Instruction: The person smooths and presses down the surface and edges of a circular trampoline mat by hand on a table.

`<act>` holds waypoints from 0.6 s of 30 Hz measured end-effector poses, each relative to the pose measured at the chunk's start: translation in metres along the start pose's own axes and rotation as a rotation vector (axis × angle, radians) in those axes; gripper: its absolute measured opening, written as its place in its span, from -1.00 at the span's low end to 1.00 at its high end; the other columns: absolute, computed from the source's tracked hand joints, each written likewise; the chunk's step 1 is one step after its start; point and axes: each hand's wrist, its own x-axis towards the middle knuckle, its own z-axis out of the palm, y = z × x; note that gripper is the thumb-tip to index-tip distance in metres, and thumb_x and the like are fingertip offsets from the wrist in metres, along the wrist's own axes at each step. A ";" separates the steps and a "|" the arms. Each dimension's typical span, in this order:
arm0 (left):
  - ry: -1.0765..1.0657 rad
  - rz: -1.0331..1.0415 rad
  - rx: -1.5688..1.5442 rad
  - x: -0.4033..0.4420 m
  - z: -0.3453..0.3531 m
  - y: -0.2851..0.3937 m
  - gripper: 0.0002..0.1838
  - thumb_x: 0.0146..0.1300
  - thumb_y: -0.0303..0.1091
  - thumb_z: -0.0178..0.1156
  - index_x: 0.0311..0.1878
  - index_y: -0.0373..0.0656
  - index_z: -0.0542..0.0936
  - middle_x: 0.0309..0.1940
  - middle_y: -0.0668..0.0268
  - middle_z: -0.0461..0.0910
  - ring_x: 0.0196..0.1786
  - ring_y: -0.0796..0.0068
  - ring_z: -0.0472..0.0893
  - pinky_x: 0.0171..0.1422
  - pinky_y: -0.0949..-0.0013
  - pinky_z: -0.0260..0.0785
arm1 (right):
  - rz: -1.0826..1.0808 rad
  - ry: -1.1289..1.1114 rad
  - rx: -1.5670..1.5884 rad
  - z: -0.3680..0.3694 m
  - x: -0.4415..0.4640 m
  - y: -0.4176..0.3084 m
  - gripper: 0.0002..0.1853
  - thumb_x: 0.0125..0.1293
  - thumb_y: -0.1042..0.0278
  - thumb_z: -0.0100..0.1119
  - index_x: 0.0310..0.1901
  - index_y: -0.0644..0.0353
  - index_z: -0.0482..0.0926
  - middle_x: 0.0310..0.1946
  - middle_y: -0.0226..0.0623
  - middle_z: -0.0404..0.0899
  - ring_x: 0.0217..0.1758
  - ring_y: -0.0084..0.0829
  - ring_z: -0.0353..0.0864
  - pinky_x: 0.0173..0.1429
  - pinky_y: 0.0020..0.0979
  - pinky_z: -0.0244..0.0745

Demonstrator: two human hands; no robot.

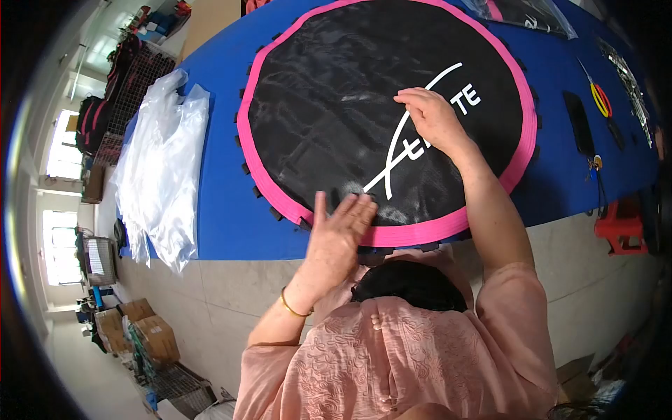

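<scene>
A large round black mat with a pink border lies flat on the blue table. White lettering and curved lines mark its right half, and small black tabs stick out around its rim. My left hand rests with fingers spread over the mat's near edge, on the pink border and the black fabric. Over the lettering is my right hand, fingers stretched out and slightly bent, covering part of the print. Neither hand holds anything. Whether the right hand touches the fabric I cannot tell.
Clear plastic bags hang over the blue table's left edge. A bagged black item lies at the far right. Nearer are a black phone-like object, yellow-and-red-handled scissors and keys. A red stool stands below.
</scene>
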 end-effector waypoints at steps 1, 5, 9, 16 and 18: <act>-0.006 0.052 -0.030 0.002 0.007 0.007 -0.36 0.29 -0.44 0.10 0.49 -0.21 0.50 0.50 0.18 0.51 0.56 0.16 0.44 0.71 -0.43 -0.22 | -0.003 -0.001 -0.001 0.000 0.000 -0.001 -0.74 0.48 0.49 0.17 0.12 0.15 0.73 0.16 -0.20 0.73 0.33 -0.13 0.63 0.43 -0.18 0.52; 0.019 0.151 -0.040 0.009 0.016 0.039 -0.37 0.33 -0.36 0.12 0.48 -0.32 0.48 0.49 0.10 0.50 0.55 0.12 0.45 0.70 -0.47 -0.21 | -0.002 -0.001 0.020 -0.002 -0.001 -0.002 -0.74 0.49 0.49 0.16 0.12 0.15 0.74 0.17 -0.21 0.73 0.33 -0.13 0.64 0.43 -0.20 0.52; -0.011 0.035 0.045 -0.004 0.009 0.022 -0.36 0.30 -0.34 0.16 0.47 -0.29 0.49 0.50 0.14 0.49 0.56 0.15 0.44 0.72 -0.46 -0.26 | -0.026 0.010 -0.004 0.001 -0.001 0.003 -0.74 0.49 0.49 0.15 0.11 0.15 0.74 0.17 -0.22 0.74 0.34 -0.14 0.64 0.43 -0.20 0.52; 0.004 -0.262 0.162 -0.035 -0.003 -0.039 -0.33 0.14 -0.52 0.20 0.41 -0.27 0.55 0.45 0.15 0.56 0.55 0.11 0.46 0.73 -0.40 -0.19 | 0.015 0.008 0.011 0.000 0.000 -0.001 -0.74 0.48 0.48 0.16 0.09 0.15 0.75 0.17 -0.24 0.74 0.34 -0.15 0.64 0.44 -0.20 0.52; 0.016 -0.264 0.158 -0.032 0.001 -0.045 -0.33 0.14 -0.53 0.17 0.42 -0.27 0.55 0.44 0.13 0.56 0.54 0.10 0.47 0.72 -0.40 -0.17 | 0.004 0.006 0.010 -0.001 0.000 0.000 -0.74 0.49 0.48 0.15 0.09 0.17 0.75 0.16 -0.22 0.74 0.33 -0.14 0.65 0.43 -0.20 0.52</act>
